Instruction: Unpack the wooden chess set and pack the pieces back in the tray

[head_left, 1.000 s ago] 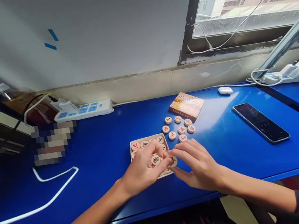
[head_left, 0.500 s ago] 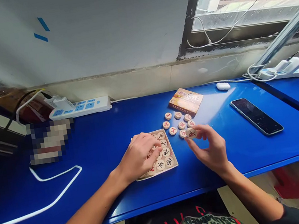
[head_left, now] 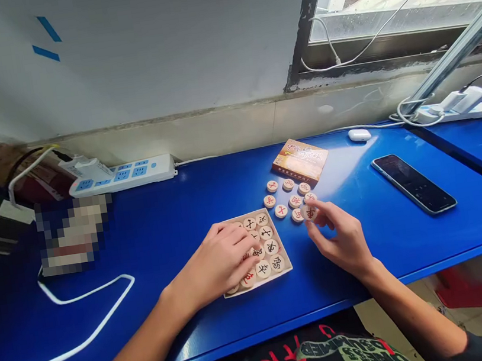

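An open box (head_left: 286,256) of round wooden xiangqi pieces stands near the table's front edge. My left hand (head_left: 225,259) lies over the box's left part, fingers bent and spread above the pieces, hiding several; whether it grips one does not show. Between thumb and fingers, my right hand (head_left: 341,238) has a piece with a dark character (head_left: 309,212), just right of the loose pieces. Several loose pieces with red characters, one of them at the centre (head_left: 295,201), sit behind and left of that hand. Beyond them is the brown box lid (head_left: 300,162).
On the blue table (head_left: 174,214) a phone (head_left: 414,183) lies to the right, with a white earphone case (head_left: 359,135) behind it. Power strips stand at the back left (head_left: 123,175) and back right (head_left: 459,111). A white cable (head_left: 93,339) curves across the left side.
The camera view has shifted slightly. My right hand still has the piece, now tilted differently, with its fingers a little looser. My left hand remains over the box, fingers slightly more spread.
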{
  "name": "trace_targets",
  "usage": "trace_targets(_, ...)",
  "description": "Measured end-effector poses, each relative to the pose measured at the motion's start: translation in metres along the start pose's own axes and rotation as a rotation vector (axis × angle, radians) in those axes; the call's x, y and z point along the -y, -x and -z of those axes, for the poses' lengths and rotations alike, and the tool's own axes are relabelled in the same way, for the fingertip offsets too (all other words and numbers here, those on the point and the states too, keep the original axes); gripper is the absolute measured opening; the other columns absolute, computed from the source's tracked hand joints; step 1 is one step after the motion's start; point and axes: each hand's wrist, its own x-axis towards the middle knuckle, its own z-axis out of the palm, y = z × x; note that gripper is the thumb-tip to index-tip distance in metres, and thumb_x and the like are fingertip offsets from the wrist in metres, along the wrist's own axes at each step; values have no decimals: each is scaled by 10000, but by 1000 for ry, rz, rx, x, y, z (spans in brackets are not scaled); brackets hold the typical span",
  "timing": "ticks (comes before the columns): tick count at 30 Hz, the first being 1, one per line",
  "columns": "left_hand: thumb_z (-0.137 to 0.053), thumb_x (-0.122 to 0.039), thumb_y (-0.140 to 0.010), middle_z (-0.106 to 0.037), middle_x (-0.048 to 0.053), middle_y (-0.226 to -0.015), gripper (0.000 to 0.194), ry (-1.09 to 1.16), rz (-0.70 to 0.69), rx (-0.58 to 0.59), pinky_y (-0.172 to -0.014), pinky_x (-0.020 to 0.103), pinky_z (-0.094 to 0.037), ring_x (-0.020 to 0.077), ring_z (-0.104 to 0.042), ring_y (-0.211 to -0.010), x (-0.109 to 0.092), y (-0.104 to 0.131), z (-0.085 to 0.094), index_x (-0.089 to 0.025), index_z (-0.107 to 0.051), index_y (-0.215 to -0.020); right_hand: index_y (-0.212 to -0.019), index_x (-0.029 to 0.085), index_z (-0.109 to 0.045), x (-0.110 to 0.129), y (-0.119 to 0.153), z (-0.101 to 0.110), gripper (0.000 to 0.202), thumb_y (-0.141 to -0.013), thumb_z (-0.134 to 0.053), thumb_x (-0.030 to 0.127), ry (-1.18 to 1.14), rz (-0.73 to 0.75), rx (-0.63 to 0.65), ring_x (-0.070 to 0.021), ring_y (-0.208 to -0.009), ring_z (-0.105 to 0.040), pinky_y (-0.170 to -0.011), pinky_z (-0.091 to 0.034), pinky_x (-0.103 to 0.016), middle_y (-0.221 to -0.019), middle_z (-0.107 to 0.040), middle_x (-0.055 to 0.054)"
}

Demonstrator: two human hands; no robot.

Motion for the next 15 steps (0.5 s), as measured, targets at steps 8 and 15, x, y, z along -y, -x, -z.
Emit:
trace_targets(8,-450,-239,-942,-631,47,-945,180,-14,4,16,-946,405,-359,210,-545,-991,-2,1,2,-191,-623,-959,-1152,149,-567,0,5,-5,301,-863,-559,236,111,75,220,-119,-575,-499,-558,-420,-253,-645,-538,18)
trace_targets(15,-523,-277,-912,-584,63,-1171,201,47,18,-25,-1030,438,-304,228,-480,-1179,5,4,9,-229,-604,-1091,-1031,154,-585,0,5,-13,208,-900,-514,299,308,74,226,-116,-520,-500,-495,-346,-246,-611,-557,20)
